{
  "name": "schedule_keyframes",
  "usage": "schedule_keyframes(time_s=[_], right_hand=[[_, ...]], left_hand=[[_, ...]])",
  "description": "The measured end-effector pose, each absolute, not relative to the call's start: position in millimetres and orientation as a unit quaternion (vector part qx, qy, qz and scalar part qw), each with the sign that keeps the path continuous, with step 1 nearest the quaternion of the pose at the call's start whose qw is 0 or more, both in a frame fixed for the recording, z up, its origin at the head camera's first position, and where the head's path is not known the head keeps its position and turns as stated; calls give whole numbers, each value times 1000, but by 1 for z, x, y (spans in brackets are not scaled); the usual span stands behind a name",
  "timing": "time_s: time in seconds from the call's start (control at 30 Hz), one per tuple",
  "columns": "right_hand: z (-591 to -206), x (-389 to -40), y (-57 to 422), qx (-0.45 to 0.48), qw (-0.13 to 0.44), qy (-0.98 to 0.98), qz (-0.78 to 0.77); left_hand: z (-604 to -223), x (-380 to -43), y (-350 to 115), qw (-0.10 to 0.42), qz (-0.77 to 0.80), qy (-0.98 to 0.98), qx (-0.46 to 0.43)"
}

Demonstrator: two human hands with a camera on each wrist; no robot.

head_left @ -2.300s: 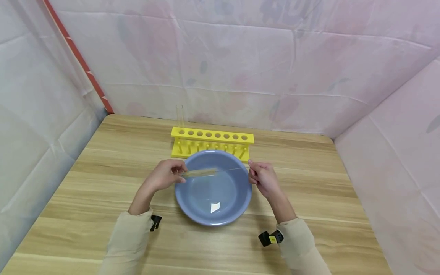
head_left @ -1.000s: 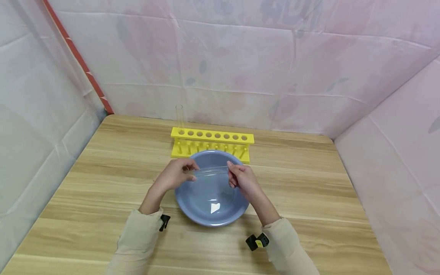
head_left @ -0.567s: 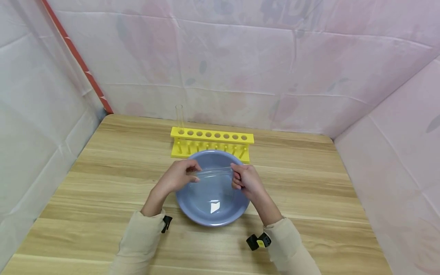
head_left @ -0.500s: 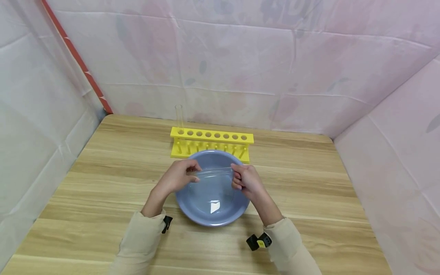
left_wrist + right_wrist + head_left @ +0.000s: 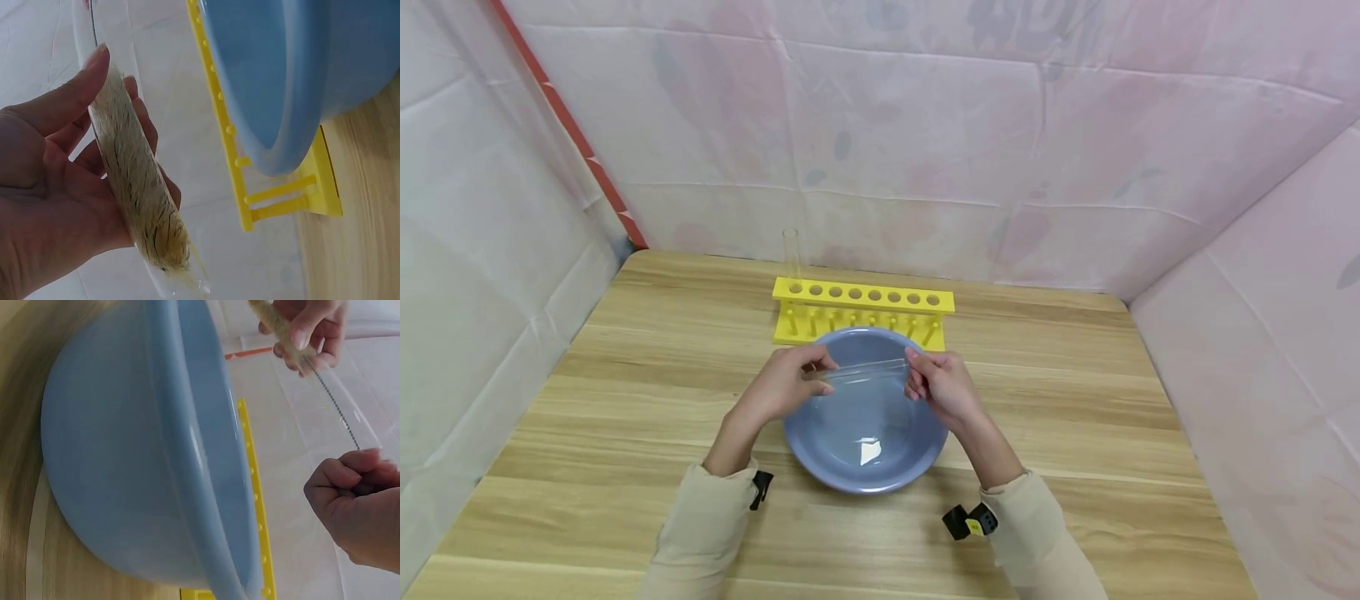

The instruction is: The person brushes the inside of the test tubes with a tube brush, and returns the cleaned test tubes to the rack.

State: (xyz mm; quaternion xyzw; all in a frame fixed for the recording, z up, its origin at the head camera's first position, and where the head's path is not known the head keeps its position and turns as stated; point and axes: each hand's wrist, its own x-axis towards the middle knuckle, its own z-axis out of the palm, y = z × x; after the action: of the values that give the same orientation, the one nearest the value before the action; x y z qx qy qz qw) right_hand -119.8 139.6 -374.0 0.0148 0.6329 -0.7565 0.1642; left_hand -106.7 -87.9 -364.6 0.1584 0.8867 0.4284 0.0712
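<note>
My left hand (image 5: 781,385) holds a clear glass test tube (image 5: 869,369) almost level above the blue basin (image 5: 820,463), thumb and fingers curled round it. Inside the tube, in the left wrist view, lie the pale bristles of a test tube brush (image 5: 140,181), close to the rounded end. The brush's twisted wire (image 5: 336,407) runs along the tube to its mouth. There my right hand (image 5: 949,388) pinches the wire, its fingers curled in. Its grip hides the wire's end.
Behind the basin stands a yellow test tube rack (image 5: 864,297). Another clear test tube (image 5: 792,255) is upright at its left end. The wooden table (image 5: 1097,433) has cloth-covered walls at the back and both sides.
Since the earliest frame, my right hand has moved left towards my left hand, and the bristles have gone from between the hands into the tube's left part. Lately the right hand shifts only slightly.
</note>
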Motion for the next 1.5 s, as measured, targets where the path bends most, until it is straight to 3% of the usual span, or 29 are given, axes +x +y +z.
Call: schedule_keyframes(time_s=[0.37, 0.6, 0.83, 1.03, 1.37, 1.5], right_hand=[[-376, -124, 152, -89, 70, 749, -652], [-372, -126, 151, -22, 108, 695, -711], [-373, -129, 162, 76, 149, 608, -776], [-378, -130, 174, 71, 157, 607, -776], [-386, -131, 183, -82, 26, 732, -676], [-385, -131, 185, -80, 30, 723, -686]], left_hand=[[-366, -111, -92, 114, 438, 871, 190], [-368, -111, -93, 103, 427, 880, 180], [-372, -107, -101, 59, 412, 897, 147], [-376, -106, -112, 67, 426, 891, 142], [-378, -109, -124, 137, 490, 844, 170], [-378, -109, -127, 155, 489, 841, 170]])
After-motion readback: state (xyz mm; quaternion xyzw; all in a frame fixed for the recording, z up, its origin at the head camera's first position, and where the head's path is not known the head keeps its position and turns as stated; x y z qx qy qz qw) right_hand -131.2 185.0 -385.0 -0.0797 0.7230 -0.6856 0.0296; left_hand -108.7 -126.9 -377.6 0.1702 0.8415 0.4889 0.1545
